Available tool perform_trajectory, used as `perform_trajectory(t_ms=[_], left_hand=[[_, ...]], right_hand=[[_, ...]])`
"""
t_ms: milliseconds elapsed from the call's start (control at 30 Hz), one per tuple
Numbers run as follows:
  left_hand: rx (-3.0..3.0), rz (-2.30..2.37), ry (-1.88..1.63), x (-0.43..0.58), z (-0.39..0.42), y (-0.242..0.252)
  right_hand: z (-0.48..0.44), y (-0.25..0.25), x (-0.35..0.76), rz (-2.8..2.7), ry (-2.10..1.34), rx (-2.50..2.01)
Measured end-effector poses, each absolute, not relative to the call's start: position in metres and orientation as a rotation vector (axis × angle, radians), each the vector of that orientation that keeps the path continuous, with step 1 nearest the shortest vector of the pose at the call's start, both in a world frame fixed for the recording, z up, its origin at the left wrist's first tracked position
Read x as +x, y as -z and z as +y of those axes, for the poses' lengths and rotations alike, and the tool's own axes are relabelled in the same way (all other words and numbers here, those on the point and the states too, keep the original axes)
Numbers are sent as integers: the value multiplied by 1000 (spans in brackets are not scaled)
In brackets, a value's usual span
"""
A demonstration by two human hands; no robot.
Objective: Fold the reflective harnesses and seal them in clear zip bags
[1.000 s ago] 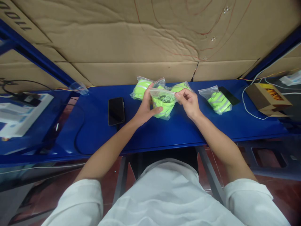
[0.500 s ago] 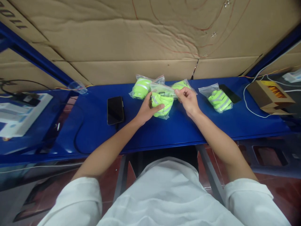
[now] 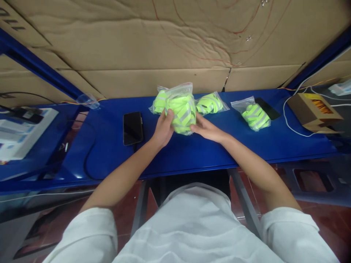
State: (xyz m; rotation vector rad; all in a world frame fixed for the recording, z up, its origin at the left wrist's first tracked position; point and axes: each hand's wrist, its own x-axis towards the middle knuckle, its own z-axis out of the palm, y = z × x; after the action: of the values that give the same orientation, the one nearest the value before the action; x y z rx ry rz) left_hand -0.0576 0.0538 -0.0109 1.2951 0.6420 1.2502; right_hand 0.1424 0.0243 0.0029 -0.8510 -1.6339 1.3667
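Observation:
Between my hands is a clear zip bag (image 3: 181, 111) with folded neon-green cloth and grey stripes inside, its zip edge toward the back. My left hand (image 3: 163, 128) grips its left side, thumb on the front. My right hand (image 3: 207, 129) holds the lower right side, thumb at the bottom corner. Partly hidden behind it lies a second green bag (image 3: 159, 102). Just right of it on the blue table (image 3: 175, 157) rests another bag (image 3: 210, 103). Farther right, one more green bag (image 3: 256, 116) lies with its clear flap to the upper left.
A black phone (image 3: 133, 128) lies left of my hands, and a dark flat object (image 3: 268, 109) sits behind the rightmost bag. An open cardboard box (image 3: 315, 111) and white cable stand at the right. A clear cup (image 3: 88, 101) lies back left. Cardboard (image 3: 153, 47) walls the back.
The held bag is raised and turned more upright. My right hand has moved from its zip edge down to its lower right side; my left hand still holds the left side.

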Motion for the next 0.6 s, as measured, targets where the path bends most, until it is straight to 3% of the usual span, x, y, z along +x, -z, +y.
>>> perform_trajectory(t_ms=[200,600], left_hand=[[1650,619,-1236,-55,48,11],[1585,703,-1222,-55,54,11]], right_hand=[[18,-5,141,-1439,-1505,-875],[22,3,135,-1339,-1483,-992]])
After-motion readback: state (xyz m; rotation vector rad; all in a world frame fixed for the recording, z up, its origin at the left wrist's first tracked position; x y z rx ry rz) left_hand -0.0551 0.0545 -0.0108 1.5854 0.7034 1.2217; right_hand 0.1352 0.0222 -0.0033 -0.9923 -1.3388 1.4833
